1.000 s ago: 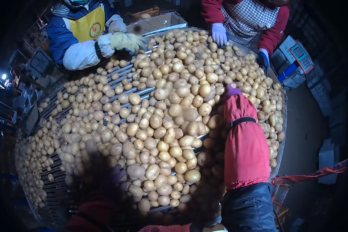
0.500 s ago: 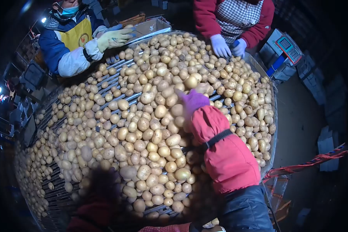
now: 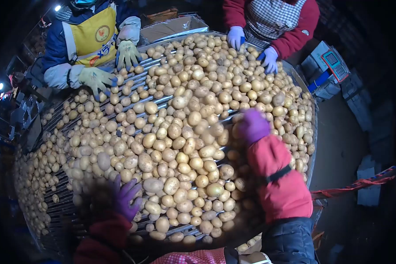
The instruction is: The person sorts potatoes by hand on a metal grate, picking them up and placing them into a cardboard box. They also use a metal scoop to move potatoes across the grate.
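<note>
Potatoes (image 3: 180, 165) lie spread over a wide slatted metal table (image 3: 138, 79), heaped thickest in the middle and on the right. My right hand (image 3: 254, 125), in a purple glove, is over the right part of the heap, next to a bare strip of metal bars. Motion blurs its fingers, and I cannot make out anything in them. Lower left, my left hand (image 3: 127, 199) in a matching glove rests on potatoes with its fingers spread and nothing held. A dark shadow lies beside it.
Across the table at left, a person in a yellow apron (image 3: 92, 35) has both gloved hands on the potatoes; another in a checked apron (image 3: 273, 20) does likewise. A carton (image 3: 174, 30) stands at the far edge, a scale display (image 3: 334, 65) at right. Red-wrapped cable (image 3: 352, 182) extends rightward.
My right hand has moved right and slightly down. My left hand has come out of the shadow with fingers spread. The yellow-aproned person's hands have lowered onto the potatoes; the other person's have parted.
</note>
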A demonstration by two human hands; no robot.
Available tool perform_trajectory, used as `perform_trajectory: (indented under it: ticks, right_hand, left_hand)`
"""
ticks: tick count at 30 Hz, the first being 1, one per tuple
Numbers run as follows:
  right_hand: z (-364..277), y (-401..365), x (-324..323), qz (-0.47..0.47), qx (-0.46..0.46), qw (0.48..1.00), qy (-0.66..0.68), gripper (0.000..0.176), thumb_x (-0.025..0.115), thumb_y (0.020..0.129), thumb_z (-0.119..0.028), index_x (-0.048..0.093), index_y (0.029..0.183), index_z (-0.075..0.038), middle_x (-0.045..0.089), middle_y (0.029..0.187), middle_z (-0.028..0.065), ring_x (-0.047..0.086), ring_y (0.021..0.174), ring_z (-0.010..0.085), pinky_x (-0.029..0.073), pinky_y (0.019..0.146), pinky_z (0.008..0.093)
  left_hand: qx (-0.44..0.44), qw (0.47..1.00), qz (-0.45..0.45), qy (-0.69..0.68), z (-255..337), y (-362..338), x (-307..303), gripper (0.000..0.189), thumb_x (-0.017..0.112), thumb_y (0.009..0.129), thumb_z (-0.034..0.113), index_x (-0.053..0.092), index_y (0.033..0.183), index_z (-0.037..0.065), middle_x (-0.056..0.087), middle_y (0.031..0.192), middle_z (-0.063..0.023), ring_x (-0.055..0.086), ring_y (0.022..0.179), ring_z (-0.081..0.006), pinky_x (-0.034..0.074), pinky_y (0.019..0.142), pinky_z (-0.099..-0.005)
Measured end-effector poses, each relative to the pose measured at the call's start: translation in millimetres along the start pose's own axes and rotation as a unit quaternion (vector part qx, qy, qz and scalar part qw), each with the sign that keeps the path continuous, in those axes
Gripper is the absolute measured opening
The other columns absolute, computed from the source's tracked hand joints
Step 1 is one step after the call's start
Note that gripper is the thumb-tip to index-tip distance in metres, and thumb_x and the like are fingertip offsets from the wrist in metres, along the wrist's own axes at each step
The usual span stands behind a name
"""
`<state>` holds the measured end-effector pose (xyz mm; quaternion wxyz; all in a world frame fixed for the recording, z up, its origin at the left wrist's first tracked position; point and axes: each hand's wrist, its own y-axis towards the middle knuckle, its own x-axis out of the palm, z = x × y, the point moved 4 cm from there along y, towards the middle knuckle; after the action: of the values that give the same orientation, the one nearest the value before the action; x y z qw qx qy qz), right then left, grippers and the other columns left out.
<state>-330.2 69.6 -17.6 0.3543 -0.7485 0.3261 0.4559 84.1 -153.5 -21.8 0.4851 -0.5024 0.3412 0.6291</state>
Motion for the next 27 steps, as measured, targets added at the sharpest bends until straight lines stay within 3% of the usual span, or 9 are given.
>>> perform_trajectory:
  ticks: [1, 3, 9, 10, 15, 20, 23, 25, 27]
  right_hand:
    - [-68.1, -43.4, -15.4, -0.111, -0.054, 0.985, -0.124, 0.041, 0.065, 0.08, -0.018, 0.06, 0.121, -0.016, 0.058, 0.119, 0.0178, 0.064, 0.099, 0.0351, 0.054, 0.08, 0.0454]
    - [-95.7, -70.1, 37.5, -0.009, -0.287, 0.952, -0.104, 0.043, 0.062, 0.082, -0.019, 0.056, 0.125, -0.017, 0.055, 0.119, 0.0161, 0.065, 0.097, 0.037, 0.054, 0.078, 0.046]
    - [-32.5, 1.1, 16.7, -0.077, 0.029, 0.971, -0.226, 0.054, 0.044, 0.096, -0.043, 0.039, 0.145, -0.019, 0.037, 0.15, 0.0187, 0.059, 0.114, 0.0397, 0.048, 0.095, 0.0462]
    - [-30.1, -0.2, -6.4, -0.096, 0.051, 0.959, -0.263, 0.057, 0.065, 0.082, -0.031, 0.047, 0.137, -0.027, 0.043, 0.139, 0.0186, 0.06, 0.113, 0.0374, 0.052, 0.088, 0.0488]
    - [83.4, -12.2, -14.0, 0.019, 0.138, 0.986, -0.097, 0.065, 0.054, 0.09, -0.02, 0.03, 0.148, -0.038, 0.027, 0.155, 0.0173, 0.048, 0.129, 0.0409, 0.044, 0.102, 0.0493]
    - [165.4, -39.3, -2.4, 0.255, 0.142, 0.953, 0.087, 0.048, 0.064, 0.086, -0.023, 0.057, 0.131, -0.013, 0.064, 0.121, 0.0202, 0.065, 0.105, 0.0341, 0.051, 0.091, 0.039]
    - [200.1, 0.5, -19.3, 0.294, 0.171, 0.913, 0.227, 0.058, 0.069, 0.084, -0.028, 0.052, 0.137, -0.011, 0.062, 0.123, 0.0207, 0.067, 0.103, 0.0283, 0.051, 0.09, 0.0372]
    - [194.3, 33.1, -41.2, 0.367, 0.071, 0.917, 0.141, 0.069, 0.073, 0.081, -0.03, 0.047, 0.141, -0.01, 0.062, 0.125, 0.0212, 0.064, 0.108, 0.0286, 0.05, 0.092, 0.0369]
    - [167.3, 51.9, -54.5, 0.285, 0.059, 0.954, 0.072, 0.082, 0.079, 0.076, -0.03, 0.04, 0.145, -0.011, 0.057, 0.131, 0.0223, 0.056, 0.122, 0.0336, 0.046, 0.1, 0.0381]
  left_hand:
    - [0.005, 1.0, -0.006, 0.016, 2.7, 1.2, -1.7, 0.042, 0.069, 0.082, 0.025, 0.064, 0.122, 0.013, 0.052, 0.138, -0.0041, 0.027, 0.14, -0.0427, 0.017, 0.116, -0.0592]
    - [0.011, 0.999, -0.015, 0.051, 6.9, 2.9, -8.3, 0.043, 0.068, 0.082, 0.027, 0.063, 0.123, 0.014, 0.051, 0.139, -0.0035, 0.027, 0.14, -0.0421, 0.016, 0.116, -0.0594]
    - [0.011, 0.998, -0.003, 0.056, 5.2, 1.9, -5.8, 0.043, 0.069, 0.081, 0.026, 0.064, 0.122, 0.016, 0.053, 0.138, -0.0024, 0.032, 0.138, -0.0402, 0.015, 0.116, -0.0605]
    - [0.017, 0.999, 0.011, 0.046, 2.7, 1.5, -1.5, 0.043, 0.069, 0.08, 0.026, 0.064, 0.122, 0.016, 0.053, 0.137, -0.0022, 0.033, 0.137, -0.04, 0.014, 0.116, -0.0606]
    - [0.036, 0.997, 0.062, 0.004, -6.3, -2.5, 3.1, 0.042, 0.07, 0.079, 0.024, 0.066, 0.12, 0.016, 0.056, 0.134, -0.0022, 0.033, 0.137, -0.0401, 0.013, 0.116, -0.0608]
    - [0.031, 0.999, 0.021, 0.025, 4.0, 3.1, -5.9, 0.041, 0.068, 0.08, 0.023, 0.065, 0.121, 0.014, 0.053, 0.137, -0.005, 0.032, 0.137, -0.0415, 0.014, 0.116, -0.0619]
    - [0.019, 0.999, -0.017, 0.03, 10.4, 7.4, -13.1, 0.042, 0.066, 0.082, 0.02, 0.063, 0.122, 0.01, 0.051, 0.14, -0.0082, 0.032, 0.136, -0.0436, 0.016, 0.116, -0.059]
    - [-0.007, 1.0, -0.025, -0.002, 6.8, 5.7, -7.3, 0.042, 0.066, 0.083, 0.019, 0.062, 0.123, 0.009, 0.051, 0.14, -0.009, 0.032, 0.136, -0.0443, 0.018, 0.116, -0.0569]
    - [-0.051, 0.984, -0.027, -0.168, -31.9, -7.4, 37.0, 0.041, 0.066, 0.082, 0.017, 0.063, 0.122, 0.008, 0.052, 0.139, -0.0099, 0.034, 0.135, -0.0456, 0.02, 0.116, -0.0546]
